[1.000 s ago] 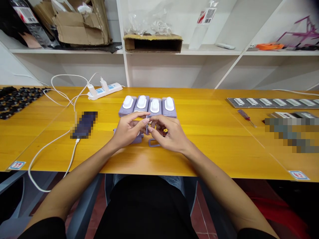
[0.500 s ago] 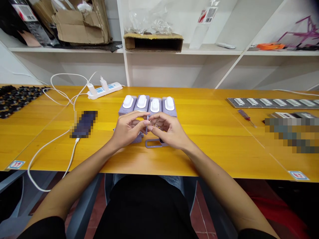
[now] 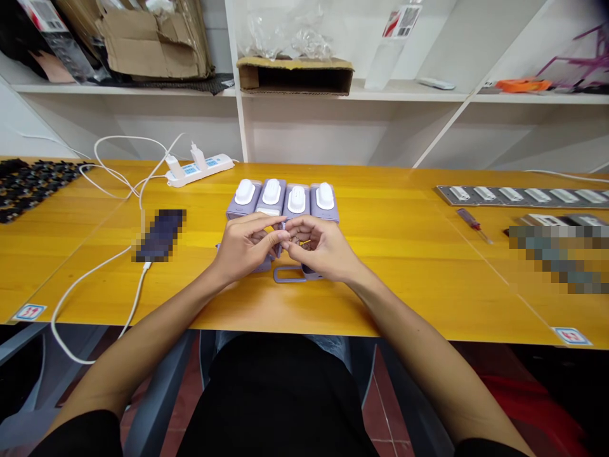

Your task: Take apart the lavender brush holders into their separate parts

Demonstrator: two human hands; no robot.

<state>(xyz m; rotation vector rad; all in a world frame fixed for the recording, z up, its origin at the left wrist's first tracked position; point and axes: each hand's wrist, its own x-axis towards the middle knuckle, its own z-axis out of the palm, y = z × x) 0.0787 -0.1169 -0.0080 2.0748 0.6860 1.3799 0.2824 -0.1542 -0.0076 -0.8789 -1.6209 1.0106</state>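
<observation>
Above the table's near middle, my left hand (image 3: 242,247) and my right hand (image 3: 328,249) meet at the fingertips. A thin purple plastic piece (image 3: 280,249) is pinched in my left hand, seen nearly edge-on. My right hand is closed, with small metal rings (image 3: 295,240) showing at its fingers; how they join the purple piece is hidden. Below my right hand lies a purple loop-shaped frame (image 3: 287,280), partly covered. Another purple part (image 3: 263,263) sits under my left hand. Just behind stand several purple boxes with white oval pieces (image 3: 297,199) on top.
On the left are a phone (image 3: 159,235) with a white cable and a power strip (image 3: 200,170). To the right lie a screwdriver (image 3: 469,218) and a grey strip of white pieces (image 3: 511,195). Black parts (image 3: 38,184) cover the far left; shelves rise behind.
My hands stay together, with small finger movements. The purple loop-shaped frame appears slightly further left, and more of the part beside it shows. The whole view has shifted slightly.
</observation>
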